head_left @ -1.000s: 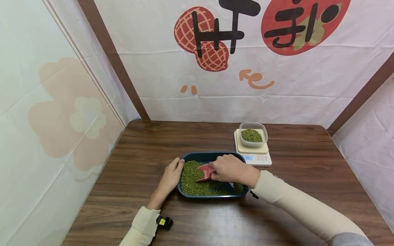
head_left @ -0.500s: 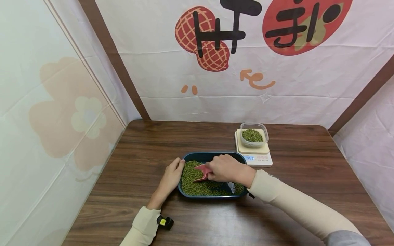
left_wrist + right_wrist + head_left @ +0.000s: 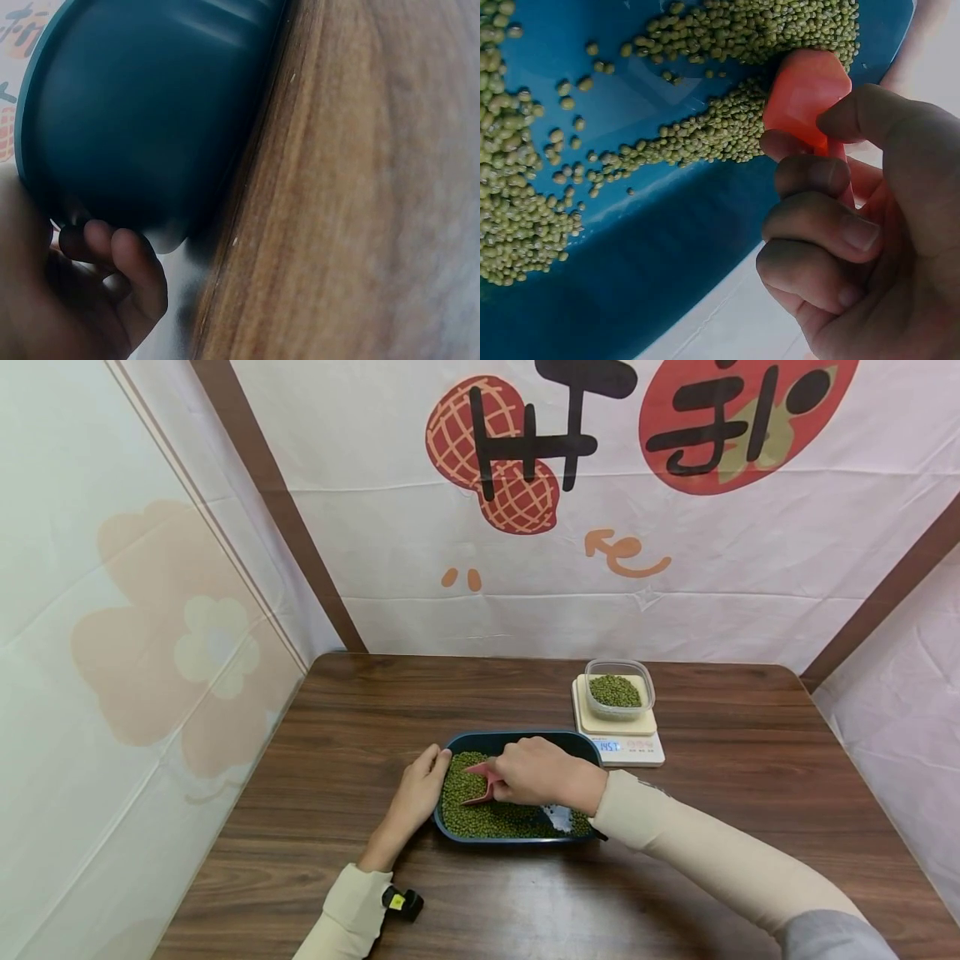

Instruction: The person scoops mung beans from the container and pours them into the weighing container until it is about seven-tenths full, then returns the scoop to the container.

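Observation:
My right hand (image 3: 536, 772) grips the handle of a pink scoop (image 3: 808, 94), fingers curled round it. The scoop's mouth points left, pushed into green mung beans (image 3: 480, 822) in a dark blue tray (image 3: 517, 841). At the tray's left end my left hand (image 3: 411, 793) holds the rim, thumb on top. In the left wrist view its fingers (image 3: 139, 262) curl against the tray's outer wall (image 3: 142, 112). Most of the scoop's handle is hidden by the right hand in the head view. Bare blue floor shows among the beans in the right wrist view.
Behind the tray's right end stands a white kitchen scale (image 3: 641, 750) with a lit display. A clear plastic container (image 3: 619, 710) with mung beans sits on it. The wooden table (image 3: 360, 693) meets a printed cloth backdrop (image 3: 390, 618).
My right hand has moved left with the scoop, deeper into the beans near the tray's left end. More bare tray floor shows behind it. My left hand stays at the rim.

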`<state>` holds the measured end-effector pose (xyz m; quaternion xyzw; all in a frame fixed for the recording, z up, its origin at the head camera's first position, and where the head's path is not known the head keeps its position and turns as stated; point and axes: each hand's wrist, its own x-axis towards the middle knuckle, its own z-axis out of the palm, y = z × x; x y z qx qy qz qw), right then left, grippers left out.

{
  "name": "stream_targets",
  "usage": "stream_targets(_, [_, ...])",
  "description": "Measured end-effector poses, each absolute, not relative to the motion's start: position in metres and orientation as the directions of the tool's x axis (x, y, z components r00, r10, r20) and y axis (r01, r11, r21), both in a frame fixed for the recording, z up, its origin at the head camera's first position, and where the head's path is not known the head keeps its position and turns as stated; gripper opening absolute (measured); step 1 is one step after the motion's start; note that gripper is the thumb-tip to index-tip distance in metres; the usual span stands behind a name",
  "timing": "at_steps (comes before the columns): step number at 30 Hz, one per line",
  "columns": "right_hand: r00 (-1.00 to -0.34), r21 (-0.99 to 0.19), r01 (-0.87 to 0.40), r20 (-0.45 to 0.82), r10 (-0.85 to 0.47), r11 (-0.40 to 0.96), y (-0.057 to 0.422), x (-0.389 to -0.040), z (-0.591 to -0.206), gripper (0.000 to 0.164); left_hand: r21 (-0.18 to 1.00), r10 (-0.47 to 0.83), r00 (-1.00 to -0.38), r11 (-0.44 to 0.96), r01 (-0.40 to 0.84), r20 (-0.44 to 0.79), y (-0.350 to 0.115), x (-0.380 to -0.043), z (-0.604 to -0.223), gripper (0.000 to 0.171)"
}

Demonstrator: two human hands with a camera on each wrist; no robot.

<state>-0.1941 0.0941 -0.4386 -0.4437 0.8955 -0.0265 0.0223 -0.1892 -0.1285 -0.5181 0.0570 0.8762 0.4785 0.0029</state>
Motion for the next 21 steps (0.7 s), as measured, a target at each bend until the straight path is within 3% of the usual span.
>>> stream_targets(12, [-0.632, -0.055, -0.765, -0.126, -0.764, 0.642, 0.0864, -0.1941, -0.4387, 0.018, 0.842, 0.102, -0.994, 0.532, 0.091, 0.043, -0.1289, -0.1889, -0.5179, 0.040])
stream_targets(21, [-0.588, -0.103, -0.798, -0.086, -0.805, 0.594, 0.0888, -0.1965, -0.4384, 0.013, 0.843, 0.113, -0.993, 0.530, 0.097, 0.043, -0.1295, -0.1890, -0.5177, 0.041])
